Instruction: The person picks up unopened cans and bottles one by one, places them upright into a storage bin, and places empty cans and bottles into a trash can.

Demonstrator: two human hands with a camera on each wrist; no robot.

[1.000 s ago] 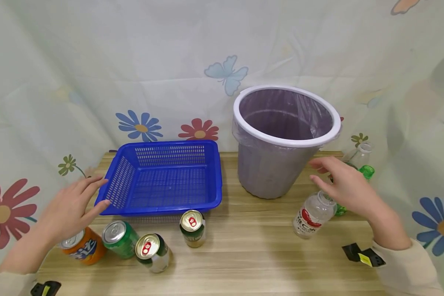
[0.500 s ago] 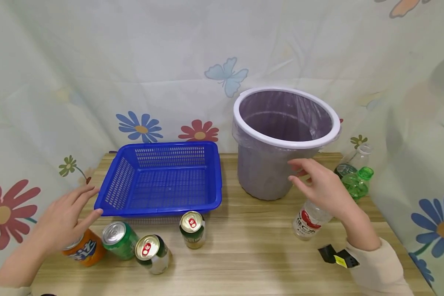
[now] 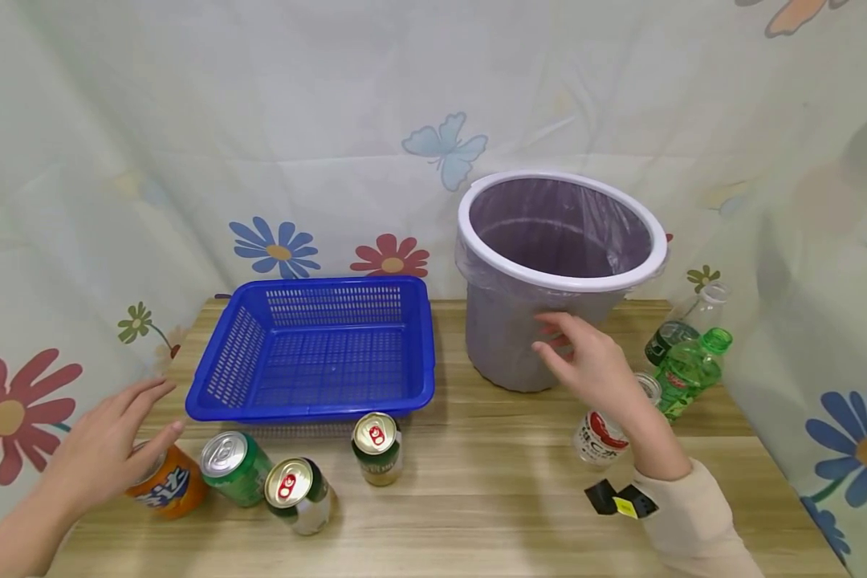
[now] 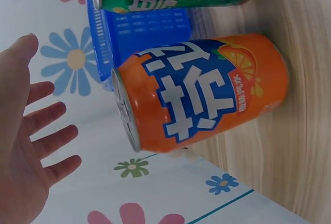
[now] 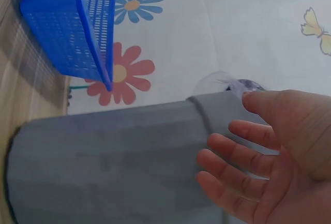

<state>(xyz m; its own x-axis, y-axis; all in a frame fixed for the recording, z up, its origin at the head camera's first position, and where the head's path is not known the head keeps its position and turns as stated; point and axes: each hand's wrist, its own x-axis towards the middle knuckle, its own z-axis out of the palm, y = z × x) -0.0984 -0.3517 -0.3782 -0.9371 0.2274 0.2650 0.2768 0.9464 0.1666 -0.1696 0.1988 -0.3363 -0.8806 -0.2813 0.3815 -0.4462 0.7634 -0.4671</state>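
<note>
My left hand (image 3: 104,445), fingers spread and holding nothing, hovers over an orange soda can (image 4: 201,92) at the table's left. Beside that can stand a green can (image 3: 234,470) and two green-and-gold cans, one (image 3: 298,495) nearer me and the other (image 3: 376,449) by the basket. In front of the grey trash bin (image 3: 506,337) hangs my right hand (image 3: 594,365), its fingers loosely bent around nothing. Partly hidden behind my right hand and wrist, a clear plastic bottle (image 3: 598,440) with a red-and-white label stands on the table.
A blue plastic basket (image 3: 425,377) sits at the back left. The bin has a white rim (image 3: 549,278) and a clear liner. At the right edge stand a green bottle (image 3: 694,369) and a clear bottle (image 3: 686,319). Flowered cloth (image 3: 332,96) surrounds the table.
My right hand has moved left, from above the labelled bottle to the front of the bin. My left hand has drawn back slightly from the basket's edge toward the orange can.
</note>
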